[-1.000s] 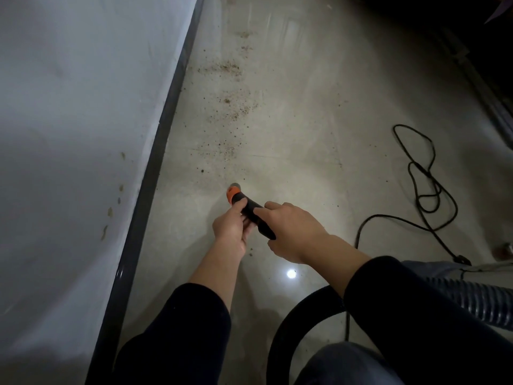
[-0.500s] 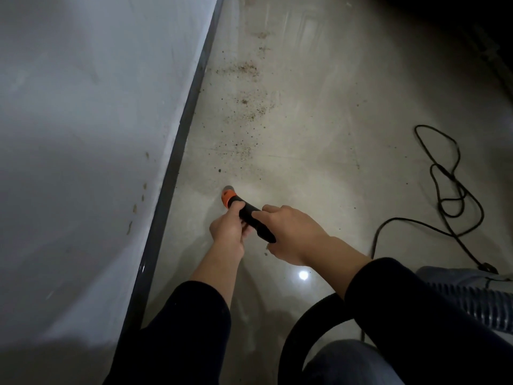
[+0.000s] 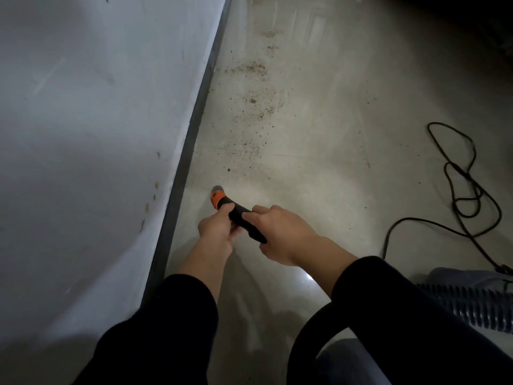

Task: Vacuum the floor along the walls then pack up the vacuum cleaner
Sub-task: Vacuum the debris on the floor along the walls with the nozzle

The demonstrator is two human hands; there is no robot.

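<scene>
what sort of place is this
Likely a bare indoor room, maybe a work or utility space, though little shows: a smooth grey floor scattered with dirt specks, a plain pale wall with a dark baseboard, and a loose black power cord.

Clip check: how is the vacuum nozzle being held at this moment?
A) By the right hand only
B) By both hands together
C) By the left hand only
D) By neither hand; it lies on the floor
B: the left hand grips the nozzle at the front, and the right hand holds it just behind, with its fingers curled over the black shaft.
</scene>
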